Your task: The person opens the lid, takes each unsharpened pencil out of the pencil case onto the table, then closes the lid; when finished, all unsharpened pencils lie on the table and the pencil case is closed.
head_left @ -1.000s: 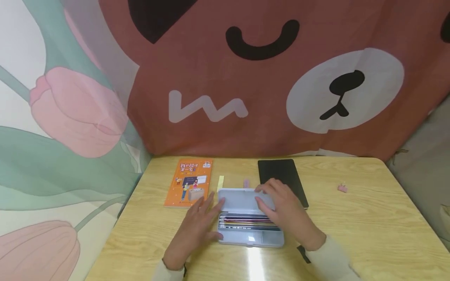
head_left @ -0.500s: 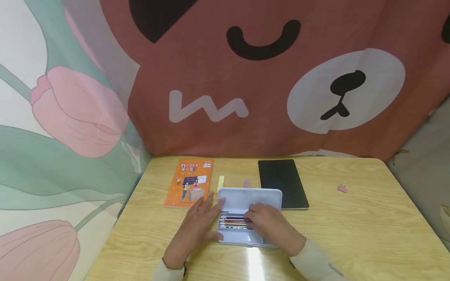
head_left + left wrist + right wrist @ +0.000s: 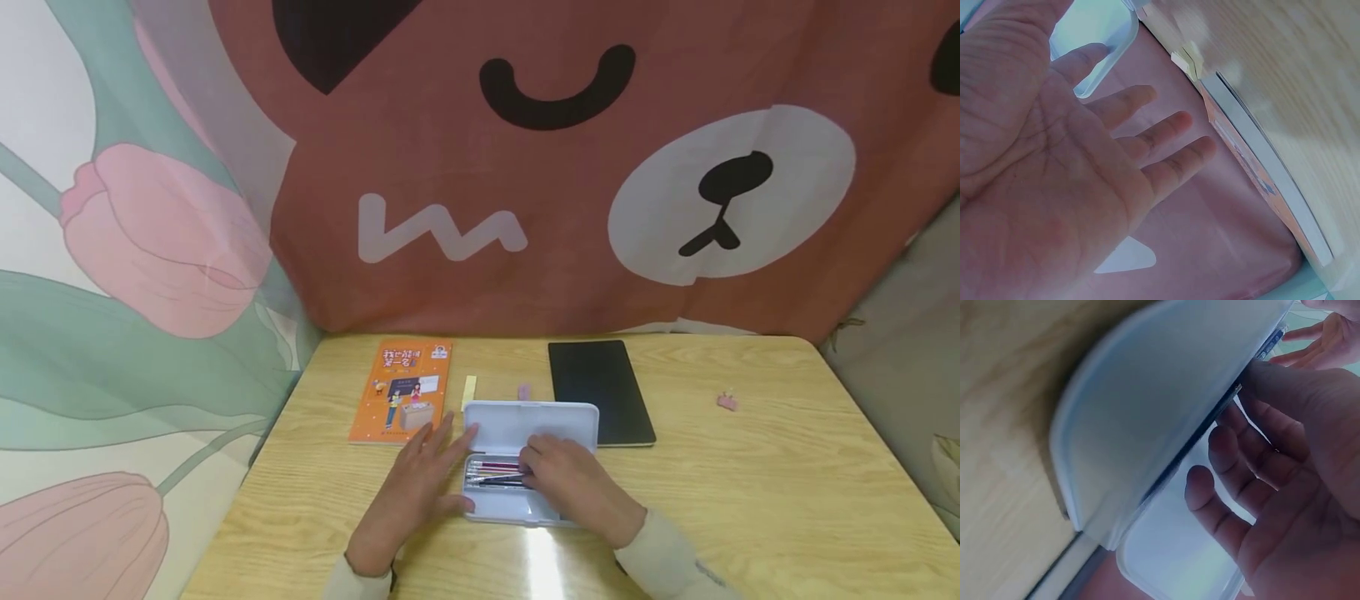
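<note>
A pale blue-grey pencil case (image 3: 498, 504) lies open on the table, its lid (image 3: 487, 427) tipped back. Several pencils (image 3: 480, 467) lie lengthwise inside. My right hand (image 3: 581, 487) reaches over the case's right half, thumb and fingertips pinching a slim pencil (image 3: 493, 478) that slants across the others. The hand covers the pencil's right end; the right wrist view shows the curled fingers (image 3: 1225, 453) at the case. My left hand (image 3: 412, 492) stays at the left side, fingers spread, thumb at the lower left corner and index fingertip by the lid, as the left wrist view of the palm (image 3: 1054, 175) shows.
An orange book (image 3: 401, 392) lies behind the left hand. Behind the lid are a yellow strip (image 3: 468, 390) and a small purple piece (image 3: 523, 391). A black notebook (image 3: 603, 392) lies right of it, and a pink clip (image 3: 727, 402) farther right. A printed cloth (image 3: 450, 292) hangs behind the table.
My right hand has left the lid's right edge and come down and left into the case. There it grips a pencil, which now slants among the others. My left hand has stayed put.
</note>
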`<action>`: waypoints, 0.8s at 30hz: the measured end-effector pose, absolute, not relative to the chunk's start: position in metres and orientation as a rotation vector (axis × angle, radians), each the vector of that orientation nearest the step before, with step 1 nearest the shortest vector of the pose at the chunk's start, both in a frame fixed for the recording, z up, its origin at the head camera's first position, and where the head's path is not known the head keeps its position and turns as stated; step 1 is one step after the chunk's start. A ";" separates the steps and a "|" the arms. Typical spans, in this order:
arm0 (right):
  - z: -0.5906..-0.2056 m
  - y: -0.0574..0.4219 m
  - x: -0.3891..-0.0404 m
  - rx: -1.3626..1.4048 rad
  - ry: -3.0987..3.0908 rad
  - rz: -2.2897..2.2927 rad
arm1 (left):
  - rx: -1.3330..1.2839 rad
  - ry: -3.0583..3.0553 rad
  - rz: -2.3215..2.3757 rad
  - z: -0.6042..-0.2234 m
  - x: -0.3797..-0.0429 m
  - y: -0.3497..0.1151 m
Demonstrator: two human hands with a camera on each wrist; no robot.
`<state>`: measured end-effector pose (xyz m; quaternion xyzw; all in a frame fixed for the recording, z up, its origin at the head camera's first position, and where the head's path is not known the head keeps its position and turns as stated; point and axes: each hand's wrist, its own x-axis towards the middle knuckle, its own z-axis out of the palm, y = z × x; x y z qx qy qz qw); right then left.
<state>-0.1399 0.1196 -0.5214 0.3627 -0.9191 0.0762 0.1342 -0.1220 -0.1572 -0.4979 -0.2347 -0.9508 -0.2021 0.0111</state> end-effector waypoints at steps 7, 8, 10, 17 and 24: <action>-0.519 0.127 -0.134 1.077 -2.567 0.304 | -0.717 -2.982 -0.641 -0.502 -0.122 -0.157; -0.516 0.130 -0.133 1.090 -2.553 0.331 | -0.715 -2.984 -0.644 -0.502 -0.122 -0.157; -0.510 0.136 -0.130 1.110 -2.549 0.377 | -0.716 -2.987 -0.641 -0.502 -0.121 -0.158; -0.499 0.182 -0.118 1.113 -2.595 0.477 | -0.719 -3.018 -0.647 -0.501 -0.122 -0.159; -0.501 0.246 -0.104 0.995 -2.590 0.521 | -0.709 -3.051 -0.671 -0.501 -0.124 -0.158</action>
